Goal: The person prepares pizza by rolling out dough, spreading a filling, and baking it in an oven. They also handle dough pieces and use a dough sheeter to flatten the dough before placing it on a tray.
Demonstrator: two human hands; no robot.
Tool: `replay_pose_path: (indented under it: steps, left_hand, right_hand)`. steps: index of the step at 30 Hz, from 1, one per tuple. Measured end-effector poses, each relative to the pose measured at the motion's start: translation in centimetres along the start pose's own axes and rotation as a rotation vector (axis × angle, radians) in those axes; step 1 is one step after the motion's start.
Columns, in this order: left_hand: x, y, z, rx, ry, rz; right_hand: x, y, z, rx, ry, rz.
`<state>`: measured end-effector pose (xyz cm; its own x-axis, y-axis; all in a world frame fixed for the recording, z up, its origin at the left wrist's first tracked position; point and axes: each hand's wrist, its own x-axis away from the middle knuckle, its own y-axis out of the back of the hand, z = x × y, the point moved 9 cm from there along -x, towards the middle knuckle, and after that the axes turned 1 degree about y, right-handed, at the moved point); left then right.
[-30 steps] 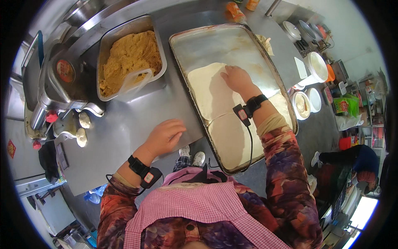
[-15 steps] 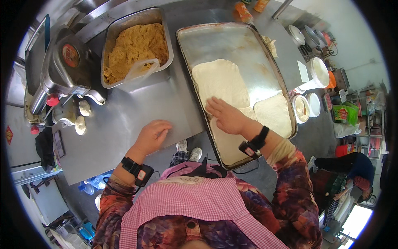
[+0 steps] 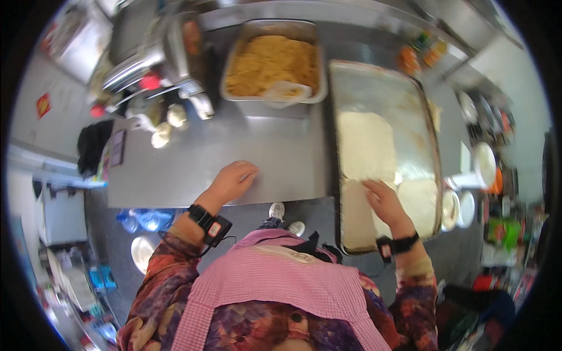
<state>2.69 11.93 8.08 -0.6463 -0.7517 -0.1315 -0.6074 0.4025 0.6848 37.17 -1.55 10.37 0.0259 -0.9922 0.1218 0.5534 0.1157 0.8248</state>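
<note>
My right hand (image 3: 386,203) is over the near part of a large metal baking tray (image 3: 383,70), fingers stretched out above a flat pale dough sheet (image 3: 358,225). Whether it touches the dough, I cannot tell. A second dough sheet (image 3: 367,146) lies farther up the tray, and a third dough sheet (image 3: 418,202) is to the right. My left hand (image 3: 234,180) hovers by the near edge of the steel table (image 3: 275,143), its fingers loosely bent together, with nothing seen in them. Both wrists wear black straps with small devices.
A steel pan (image 3: 272,28) of crumbly yellow-brown filling stands at the back, a clear plastic scoop (image 3: 287,93) at its near rim. A metal machine with red knobs (image 3: 150,81) is on the left, two dough lumps (image 3: 161,136) beside it. White buckets (image 3: 466,209) stand to the right.
The whole view has swung, so table and tray now sit straighter and farther right. My right hand has shifted from the far dough sheet toward the near one. My left hand stays near the table edge.
</note>
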Motion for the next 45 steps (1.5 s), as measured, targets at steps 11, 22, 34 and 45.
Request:
replay_pose_path:
  steps: [11, 22, 34, 45]
  left_hand:
    - [2.5, 15.5, 24.0, -0.597, 0.572, -0.276]
    - [-5.0, 19.2, 35.9, -0.777, 0.329, 0.32]
    - [9.0, 17.8, 24.2, 0.272, 0.144, 0.049]
    - [10.5, 23.6, 13.7, 1.585, 0.243, 0.059]
  right_hand:
    - [9.6, 6.2, 7.6, 0.012, -0.145, -0.451]
    - [3.2, -1.8, 23.7, 0.069, -0.131, -0.5]
    - [-10.0, -12.0, 36.3, 0.115, 0.225, -0.203]
    - [-20.5, -20.6, 45.0, -1.188, 0.025, 0.392]
